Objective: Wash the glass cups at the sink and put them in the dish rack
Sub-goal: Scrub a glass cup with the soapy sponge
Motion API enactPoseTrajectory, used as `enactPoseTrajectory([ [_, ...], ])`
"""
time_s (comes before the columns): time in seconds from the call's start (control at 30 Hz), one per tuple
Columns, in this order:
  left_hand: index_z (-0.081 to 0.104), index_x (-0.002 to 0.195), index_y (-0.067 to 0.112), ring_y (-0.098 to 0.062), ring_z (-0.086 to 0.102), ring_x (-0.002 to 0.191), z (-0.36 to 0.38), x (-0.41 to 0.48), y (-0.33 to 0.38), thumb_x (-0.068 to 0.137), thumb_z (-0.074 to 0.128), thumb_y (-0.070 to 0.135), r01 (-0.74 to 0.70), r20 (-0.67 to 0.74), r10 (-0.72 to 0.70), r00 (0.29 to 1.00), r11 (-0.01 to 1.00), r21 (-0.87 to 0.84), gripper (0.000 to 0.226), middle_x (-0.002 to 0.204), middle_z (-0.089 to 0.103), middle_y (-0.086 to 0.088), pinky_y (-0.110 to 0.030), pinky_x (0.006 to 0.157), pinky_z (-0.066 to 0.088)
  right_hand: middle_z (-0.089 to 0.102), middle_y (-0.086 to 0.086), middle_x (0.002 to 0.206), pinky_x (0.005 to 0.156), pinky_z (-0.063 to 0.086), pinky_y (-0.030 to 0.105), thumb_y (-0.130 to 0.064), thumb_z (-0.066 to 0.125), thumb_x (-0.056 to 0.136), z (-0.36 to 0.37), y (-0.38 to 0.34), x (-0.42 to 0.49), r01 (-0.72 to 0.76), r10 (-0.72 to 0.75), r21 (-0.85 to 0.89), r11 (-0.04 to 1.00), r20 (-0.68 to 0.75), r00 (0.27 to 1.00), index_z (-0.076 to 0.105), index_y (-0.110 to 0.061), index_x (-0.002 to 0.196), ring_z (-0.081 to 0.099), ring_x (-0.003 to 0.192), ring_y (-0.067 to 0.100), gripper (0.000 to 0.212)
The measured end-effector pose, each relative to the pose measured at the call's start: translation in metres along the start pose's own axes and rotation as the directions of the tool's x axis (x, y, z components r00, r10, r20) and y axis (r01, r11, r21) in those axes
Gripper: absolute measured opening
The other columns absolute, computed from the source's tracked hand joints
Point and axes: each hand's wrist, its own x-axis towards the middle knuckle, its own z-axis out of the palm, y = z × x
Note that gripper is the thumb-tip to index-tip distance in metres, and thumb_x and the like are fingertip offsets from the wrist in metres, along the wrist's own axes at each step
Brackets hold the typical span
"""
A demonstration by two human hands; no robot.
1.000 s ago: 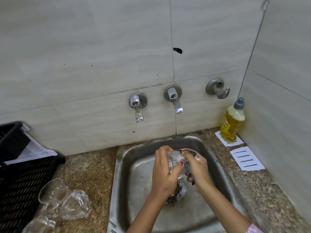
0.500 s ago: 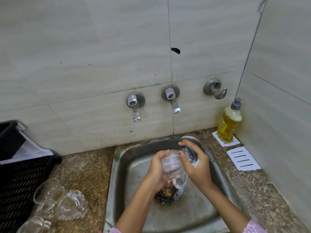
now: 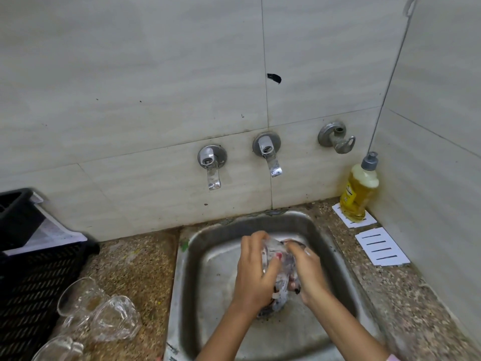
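Observation:
Over the steel sink [image 3: 208, 246], my left hand [image 3: 253, 274] grips a clear glass cup [image 3: 273, 252], its fingers curled round the side. My right hand [image 3: 308, 272] holds a dark scrubber against the cup, mostly hidden by the fingers. Three more glass cups lie on their sides on the counter at the lower left: one [image 3: 78, 298] by the rack, one [image 3: 117, 319] beside it, one [image 3: 57, 349] at the frame's bottom edge. The black dish rack [image 3: 33, 280] stands at the far left.
Two wall taps [image 3: 212, 165] [image 3: 269, 155] hang above the sink, with a third valve [image 3: 337, 138] to the right. A yellow soap bottle [image 3: 359, 188] stands in the back right corner on a white card; another card [image 3: 381, 247] lies near it. The counter is speckled stone.
Both hands have dropped lower over the drain and closed tighter round the cup, which has turned between them. The cups on the counter have not moved.

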Motion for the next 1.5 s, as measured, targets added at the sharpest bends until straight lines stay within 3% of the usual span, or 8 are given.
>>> enactPoseTrajectory([
  [0.17,0.054,0.086,0.014,-0.018,0.066,0.068,-0.006,0.022,0.028,0.093,0.041,0.033,0.692,0.331,-0.636,0.697,0.475,-0.544,0.024,0.074,0.066,-0.004,-0.028,0.061,0.048,0.064,-0.013,0.101,0.075,0.044,0.007,-0.017,0.066,0.085,-0.002,-0.003,-0.001,0.46,-0.457,-0.265,0.847,0.079,0.886,0.063,-0.026,0.104,0.059,0.094,-0.003,0.021],
  [0.4,0.06,0.064,0.007,-0.012,0.045,0.027,-0.026,0.021,0.033,0.092,0.037,0.043,0.847,0.59,-0.647,0.483,0.176,-0.501,0.051,0.045,0.057,-0.004,-0.006,0.032,0.025,0.064,-0.026,0.108,0.091,0.044,0.013,-0.03,0.062,0.073,-0.008,-0.003,0.002,0.773,-0.741,-0.15,0.617,0.221,0.634,0.062,-0.032,0.103,0.058,0.107,0.0,0.029],
  [0.63,0.048,0.107,0.031,-0.007,0.055,0.099,0.003,0.006,0.019,0.079,0.039,0.045,0.23,-0.058,-0.276,0.959,0.883,-0.408,0.033,0.105,0.056,0.006,-0.019,0.086,0.043,0.064,0.005,0.071,0.047,0.043,0.019,-0.006,0.059,0.085,0.006,-0.001,0.005,0.267,-0.263,0.119,0.956,-0.051,0.964,0.068,-0.012,0.092,0.059,0.056,0.012,0.013],
  [0.8,0.044,0.108,0.029,-0.005,0.055,0.09,0.0,0.003,0.006,0.08,0.047,0.04,0.133,-0.032,-0.153,0.988,0.931,-0.338,0.029,0.096,0.055,0.01,-0.021,0.082,0.043,0.068,0.009,0.072,0.04,0.041,0.02,-0.015,0.059,0.087,0.005,-0.01,-0.003,0.059,-0.063,0.138,0.989,0.029,0.998,0.067,-0.008,0.091,0.063,0.054,0.015,0.011],
  [1.03,0.062,0.068,0.009,-0.013,0.045,0.034,-0.028,0.025,0.031,0.086,0.041,0.048,0.883,0.656,-0.646,0.389,0.058,-0.466,0.047,0.055,0.057,-0.003,-0.011,0.039,0.032,0.065,-0.015,0.108,0.087,0.044,0.01,-0.047,0.064,0.069,0.0,-0.002,-0.007,0.645,-0.648,-0.225,0.73,0.071,0.759,0.065,-0.018,0.108,0.059,0.102,-0.003,0.049],
  [1.13,0.06,0.077,0.013,-0.012,0.049,0.04,-0.034,0.031,0.043,0.089,0.042,0.043,0.87,0.571,-0.691,0.444,0.181,-0.459,0.037,0.061,0.058,-0.003,-0.012,0.038,0.032,0.067,-0.011,0.106,0.085,0.047,0.013,-0.044,0.067,0.068,0.001,-0.003,0.0,0.631,-0.622,-0.166,0.758,0.109,0.776,0.065,-0.015,0.107,0.061,0.1,0.0,0.049],
  [1.33,0.045,0.104,0.033,-0.003,0.05,0.094,-0.01,0.02,0.047,0.08,0.048,0.043,0.34,-0.012,-0.347,0.938,0.924,-0.173,0.026,0.107,0.05,0.002,-0.019,0.077,0.039,0.067,0.01,0.076,0.038,0.041,0.018,-0.033,0.062,0.083,0.009,-0.007,0.005,0.044,-0.074,0.29,0.956,0.094,0.993,0.068,-0.009,0.091,0.061,0.053,0.015,0.027],
  [1.5,0.038,0.135,0.03,0.003,0.042,0.105,-0.011,0.022,0.034,0.079,0.051,0.046,0.14,0.081,-0.14,0.987,0.99,0.013,0.06,0.117,0.039,0.009,-0.012,0.093,0.037,0.066,0.008,0.07,0.046,0.037,0.024,-0.041,0.06,0.08,0.006,-0.003,0.008,-0.295,0.229,0.403,0.866,0.205,0.952,0.07,-0.004,0.098,0.058,0.052,0.021,0.042],
])
